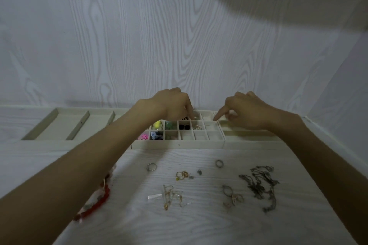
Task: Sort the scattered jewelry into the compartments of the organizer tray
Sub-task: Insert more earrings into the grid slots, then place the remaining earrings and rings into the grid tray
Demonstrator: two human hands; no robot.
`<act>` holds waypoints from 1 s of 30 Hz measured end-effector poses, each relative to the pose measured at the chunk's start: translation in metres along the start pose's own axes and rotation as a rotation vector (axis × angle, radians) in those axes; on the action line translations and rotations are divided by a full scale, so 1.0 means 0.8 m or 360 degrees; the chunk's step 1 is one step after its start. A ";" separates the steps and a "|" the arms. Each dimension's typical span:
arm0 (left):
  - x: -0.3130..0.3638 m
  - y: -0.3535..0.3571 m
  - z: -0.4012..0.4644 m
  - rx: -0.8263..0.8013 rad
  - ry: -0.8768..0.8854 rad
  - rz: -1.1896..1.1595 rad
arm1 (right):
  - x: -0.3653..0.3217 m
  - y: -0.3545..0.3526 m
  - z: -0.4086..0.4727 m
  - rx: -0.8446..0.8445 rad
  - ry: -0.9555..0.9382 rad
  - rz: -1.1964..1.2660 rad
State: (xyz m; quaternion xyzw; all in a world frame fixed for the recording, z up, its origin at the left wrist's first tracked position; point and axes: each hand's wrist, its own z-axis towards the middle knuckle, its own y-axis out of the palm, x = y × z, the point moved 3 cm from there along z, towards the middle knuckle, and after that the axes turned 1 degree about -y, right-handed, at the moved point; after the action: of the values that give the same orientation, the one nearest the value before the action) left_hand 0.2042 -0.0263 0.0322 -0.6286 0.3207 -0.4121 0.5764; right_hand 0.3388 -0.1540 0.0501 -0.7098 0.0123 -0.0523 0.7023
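Note:
A cream organizer tray [180, 145] with many small square compartments lies in the middle of the table. Several compartments hold yellow, green, black, pink and blue pieces. My left hand [172, 103] hovers over the tray's back row, fingertips pinched down at a small pale piece; what it grips is too small to tell. My right hand [246, 108] is over the tray's right end, index finger pointing down at a compartment, holding nothing I can see. On the table in front lie a silver ring [152, 166], a grey ring [219, 163], gold rings [182, 175], clear drop earrings [171, 196] and a dark chain [262, 185].
A second tray [59, 125] with long compartments sits at the left, another tray section [249, 135] at the right. A red beaded bracelet [97, 201] lies partly under my left forearm. Gold hoop earrings [232, 197] lie near the chain. A white wood-grain wall stands right behind the trays.

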 end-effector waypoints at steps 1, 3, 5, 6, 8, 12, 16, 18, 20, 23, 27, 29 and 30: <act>0.001 -0.002 -0.013 0.0024 -0.0011 -0.0048 | -0.001 0.001 -0.015 0.0007 0.0008 0.0058; 0.007 0.001 -0.042 0.0061 -0.0042 -0.0147 | -0.007 0.009 -0.047 0.0010 0.0050 0.0180; 0.010 0.010 -0.069 0.0095 -0.0081 -0.0269 | -0.014 0.025 -0.073 0.0041 0.0073 0.0294; 0.012 0.017 -0.082 0.0121 -0.0093 -0.0336 | -0.017 0.034 -0.084 0.0082 0.0060 0.0358; 0.016 0.034 -0.109 0.0193 -0.0098 -0.0497 | -0.023 0.052 -0.106 0.0186 0.0048 0.0518; 0.007 0.074 -0.147 0.0420 -0.0250 -0.0827 | -0.032 0.093 -0.126 0.0392 0.0108 0.0770; 0.002 0.097 -0.169 0.0611 -0.0354 -0.0948 | -0.042 0.114 -0.126 0.0593 0.0217 0.0889; 0.001 0.098 -0.174 0.0642 -0.0372 -0.0949 | -0.048 0.114 -0.123 0.0638 0.0249 0.0860; -0.004 0.097 -0.176 0.0673 -0.0397 -0.0904 | -0.059 0.110 -0.117 0.0664 0.0224 0.0842; -0.008 0.097 -0.177 0.0679 -0.0436 -0.0875 | -0.080 0.101 -0.102 0.0605 0.0149 0.0815; -0.005 0.099 -0.180 0.0648 -0.0418 -0.0840 | -0.102 0.097 -0.085 0.0572 0.0130 0.0673; -0.003 0.099 -0.179 0.0625 -0.0412 -0.0818 | -0.108 0.101 -0.083 0.0528 0.0133 0.0579; 0.000 0.100 -0.178 0.0613 -0.0401 -0.0835 | -0.110 0.104 -0.082 0.0506 0.0128 0.0547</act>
State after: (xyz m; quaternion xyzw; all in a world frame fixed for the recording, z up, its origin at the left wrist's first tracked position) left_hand 0.0833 -0.1026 -0.0477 -0.6152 -0.0089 -0.5184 0.5939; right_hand 0.2503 -0.2124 -0.0378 -0.5752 0.1524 0.0386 0.8028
